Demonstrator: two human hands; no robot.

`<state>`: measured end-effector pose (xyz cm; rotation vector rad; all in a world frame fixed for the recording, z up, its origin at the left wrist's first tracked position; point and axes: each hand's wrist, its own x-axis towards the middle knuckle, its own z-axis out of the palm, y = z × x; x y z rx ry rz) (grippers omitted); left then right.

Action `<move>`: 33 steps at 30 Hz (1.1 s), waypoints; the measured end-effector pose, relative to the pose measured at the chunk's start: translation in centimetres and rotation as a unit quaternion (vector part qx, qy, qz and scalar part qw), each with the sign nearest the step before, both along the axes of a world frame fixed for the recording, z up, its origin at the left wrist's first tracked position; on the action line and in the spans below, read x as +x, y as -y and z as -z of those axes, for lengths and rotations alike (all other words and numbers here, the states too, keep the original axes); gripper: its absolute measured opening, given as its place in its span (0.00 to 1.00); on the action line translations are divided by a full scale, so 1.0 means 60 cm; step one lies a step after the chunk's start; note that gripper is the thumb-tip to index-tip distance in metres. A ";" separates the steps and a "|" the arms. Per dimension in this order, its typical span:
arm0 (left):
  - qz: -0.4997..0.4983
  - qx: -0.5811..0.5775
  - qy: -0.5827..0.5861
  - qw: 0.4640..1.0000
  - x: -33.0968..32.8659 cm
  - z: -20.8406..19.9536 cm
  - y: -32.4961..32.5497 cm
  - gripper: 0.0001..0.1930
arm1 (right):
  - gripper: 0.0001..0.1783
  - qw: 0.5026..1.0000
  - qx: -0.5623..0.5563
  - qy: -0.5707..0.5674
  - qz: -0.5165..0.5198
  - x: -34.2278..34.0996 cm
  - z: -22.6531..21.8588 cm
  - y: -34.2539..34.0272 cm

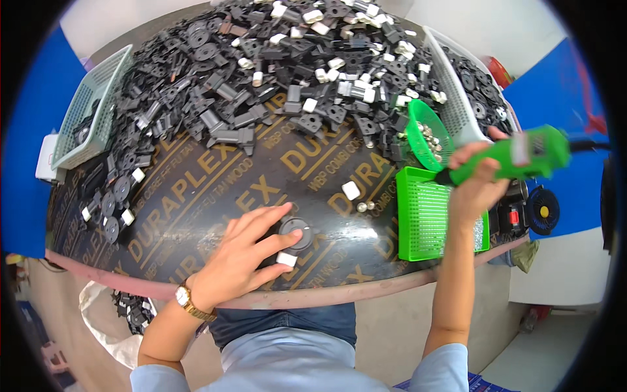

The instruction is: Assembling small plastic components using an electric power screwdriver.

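My left hand [245, 251], with a gold watch at the wrist, holds a black round plastic part [300, 236] against the table. One fingertip lies on its disc, and the thumb is beside the white block [286, 259] at its near side. In my right hand [480, 173] is a green electric screwdriver [516, 157], its dark nose pointing left above the far edge of a green tray [406, 225]. The tray has small shiny metal pieces at its right side, partly behind my forearm. A loose white block [351, 190] and several small metal balls [366, 206] lie between my hands.
A large heap of black and white plastic parts [261, 85] covers the far table. Baskets stand at the left [91, 111] and right [450, 91]. A tilted green bowl [424, 140] holds metal balls. Several black round parts with white blocks [111, 206] lie at the left.
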<state>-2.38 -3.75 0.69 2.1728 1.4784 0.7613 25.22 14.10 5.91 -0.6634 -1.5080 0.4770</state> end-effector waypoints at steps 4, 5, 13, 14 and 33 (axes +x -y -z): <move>0.006 0.004 -0.009 1.000 -0.003 -0.002 0.004 0.27 | 0.45 0.991 -0.041 -0.112 -0.055 -0.045 -0.059 0.061; 0.018 0.007 -0.003 1.000 -0.001 0.001 0.000 0.27 | 0.46 0.989 -0.046 -0.121 -0.077 -0.065 -0.059 0.077; 0.026 0.028 -0.011 0.999 -0.003 0.012 -0.001 0.25 | 0.54 0.940 -0.033 -0.073 -0.331 -0.208 -0.002 0.130; 0.020 0.025 -0.012 0.999 -0.005 0.012 0.002 0.25 | 0.54 0.934 -0.022 -0.075 -0.350 -0.215 0.003 0.131; 0.007 0.055 -0.012 0.998 0.005 0.016 0.005 0.26 | 0.25 0.964 -0.072 -0.004 -0.255 -0.248 0.011 0.135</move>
